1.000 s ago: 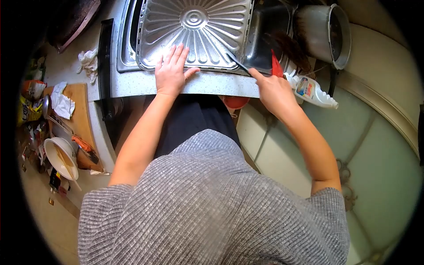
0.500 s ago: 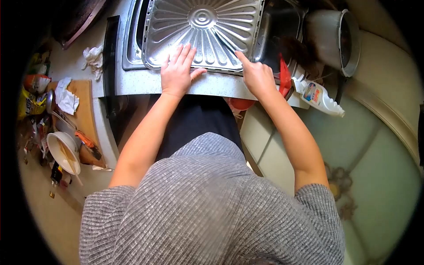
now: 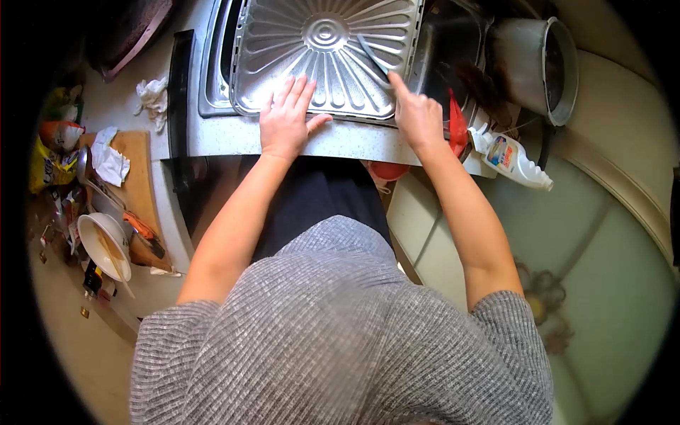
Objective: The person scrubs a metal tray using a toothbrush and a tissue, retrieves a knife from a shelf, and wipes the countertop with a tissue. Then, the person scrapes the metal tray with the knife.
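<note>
A shiny metal tray (image 3: 273,44) with ribs fanning out from a round centre lies at the top of the view. My left hand (image 3: 285,127) rests flat on its near edge, fingers spread, holding nothing. Near the tray's right corner, my right hand (image 3: 419,120) is closed around a thin, narrow-bladed knife (image 3: 373,59), its index finger stretched along the top. The blade points up and left over the ribs; the handle is hidden in the fist. Whether the blade touches the metal I cannot tell.
Right of the tray are a dark sink basin (image 3: 450,42), a pot (image 3: 520,64), a red item (image 3: 458,126) and a white spray bottle (image 3: 513,159) lying at the counter edge. To the left lie crumpled tissue (image 3: 151,99), a cutting board (image 3: 139,159) and a bowl (image 3: 90,244).
My right hand and the knife have shifted a little to the right and away from me across the ribs. My left hand stays on the tray's near edge.
</note>
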A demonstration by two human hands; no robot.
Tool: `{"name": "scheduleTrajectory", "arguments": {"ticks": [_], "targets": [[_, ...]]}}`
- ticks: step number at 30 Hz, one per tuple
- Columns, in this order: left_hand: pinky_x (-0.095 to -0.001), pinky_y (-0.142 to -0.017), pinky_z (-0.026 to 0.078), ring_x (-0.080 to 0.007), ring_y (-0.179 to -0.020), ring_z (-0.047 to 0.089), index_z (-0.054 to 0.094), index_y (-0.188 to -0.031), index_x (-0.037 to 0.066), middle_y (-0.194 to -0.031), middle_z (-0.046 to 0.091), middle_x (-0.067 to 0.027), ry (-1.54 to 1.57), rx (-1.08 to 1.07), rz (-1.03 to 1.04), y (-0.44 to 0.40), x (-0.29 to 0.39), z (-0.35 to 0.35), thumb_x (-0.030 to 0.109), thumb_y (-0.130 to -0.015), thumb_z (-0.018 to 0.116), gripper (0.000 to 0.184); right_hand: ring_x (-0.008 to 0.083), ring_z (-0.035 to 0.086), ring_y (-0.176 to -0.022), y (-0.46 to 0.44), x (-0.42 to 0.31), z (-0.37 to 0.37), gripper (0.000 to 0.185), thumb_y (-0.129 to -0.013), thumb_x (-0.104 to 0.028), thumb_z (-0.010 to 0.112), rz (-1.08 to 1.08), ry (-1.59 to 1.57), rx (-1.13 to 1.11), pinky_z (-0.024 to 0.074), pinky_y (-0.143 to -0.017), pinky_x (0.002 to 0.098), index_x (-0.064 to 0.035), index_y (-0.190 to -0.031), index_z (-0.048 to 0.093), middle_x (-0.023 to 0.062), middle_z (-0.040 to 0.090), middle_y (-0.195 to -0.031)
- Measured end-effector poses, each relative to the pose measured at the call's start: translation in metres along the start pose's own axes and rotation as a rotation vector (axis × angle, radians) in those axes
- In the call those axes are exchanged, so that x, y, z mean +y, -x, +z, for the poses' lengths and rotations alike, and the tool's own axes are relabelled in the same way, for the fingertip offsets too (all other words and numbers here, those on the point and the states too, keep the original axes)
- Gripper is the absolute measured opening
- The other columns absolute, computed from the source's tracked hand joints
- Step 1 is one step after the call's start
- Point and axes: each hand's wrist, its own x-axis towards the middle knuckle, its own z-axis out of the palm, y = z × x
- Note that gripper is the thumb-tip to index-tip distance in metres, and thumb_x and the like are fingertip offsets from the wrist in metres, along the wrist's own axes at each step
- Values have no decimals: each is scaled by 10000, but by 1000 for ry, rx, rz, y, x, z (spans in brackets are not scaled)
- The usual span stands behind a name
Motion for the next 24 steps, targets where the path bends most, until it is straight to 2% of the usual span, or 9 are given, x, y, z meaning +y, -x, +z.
{"name": "scheduleTrajectory", "arguments": {"ticks": [1,5,7,10,13,16,21,24], "targets": [[-439,-1032,309,-189,-1261,441,513,-1286,171,-1356,489,-5,-1,-7,-4,1,1,-1,596,-764,555,675,358,618,-560,-5,0,-3,452,-819,-68,490,45,-40,32,500,-527,463,-189,-1255,492,195,600,-604],[-446,-1038,300,-192,-1276,425,513,-1286,163,-1363,482,-18,18,-15,-2,3,-1,1,588,-785,552,658,362,590,-509,37,-15,-33,404,-854,-113,492,-42,-215,7,486,-510,464,-203,-1247,504,191,567,-549],[-450,-1042,295,-194,-1284,416,514,-1285,158,-1365,479,-26,34,-24,-9,2,0,-1,581,-800,548,645,354,580,-486,69,-26,-34,441,-818,-92,514,-43,-205,-144,485,-509,462,-169,-1252,504,175,568,-543],[-452,-1050,282,-196,-1292,407,516,-1283,151,-1365,479,-33,49,-21,-22,1,2,-5,568,-815,540,628,340,605,-518,76,-41,-16,511,-746,-43,533,-64,-55,-189,496,-532,465,-89,-1253,495,168,603,-591],[-451,-1039,295,-206,-1274,427,533,-1263,138,-1353,490,-45,21,-2,0,3,2,-2,587,-810,533,638,359,619,-558,34,-37,10,493,-776,-54,520,19,-54,-138,498,-549,474,-100,-1265,482,188,601,-596],[-447,-1044,290,-203,-1281,418,521,-1277,145,-1361,483,-36,12,-17,-2,3,2,-4,594,-804,533,652,378,624,-592,23,-36,8,489,-800,-60,509,46,-203,-81,493,-558,488,-115,-1282,459,204,601,-604],[-445,-1045,290,-194,-1283,416,507,-1293,157,-1366,479,-23,6,-20,-20,3,0,-1,603,-793,532,671,383,619,-595,82,-51,-21,521,-798,-52,514,70,-269,-221,488,-555,495,-128,-1307,434,213,599,-608],[-445,-1038,301,-191,-1275,425,507,-1293,164,-1363,481,-15,-6,-19,-9,2,1,0,595,-788,541,665,380,623,-597,72,-46,-6,558,-776,-34,515,64,-156,-229,493,-554,486,-130,-1319,425,210,610,-629]]}}
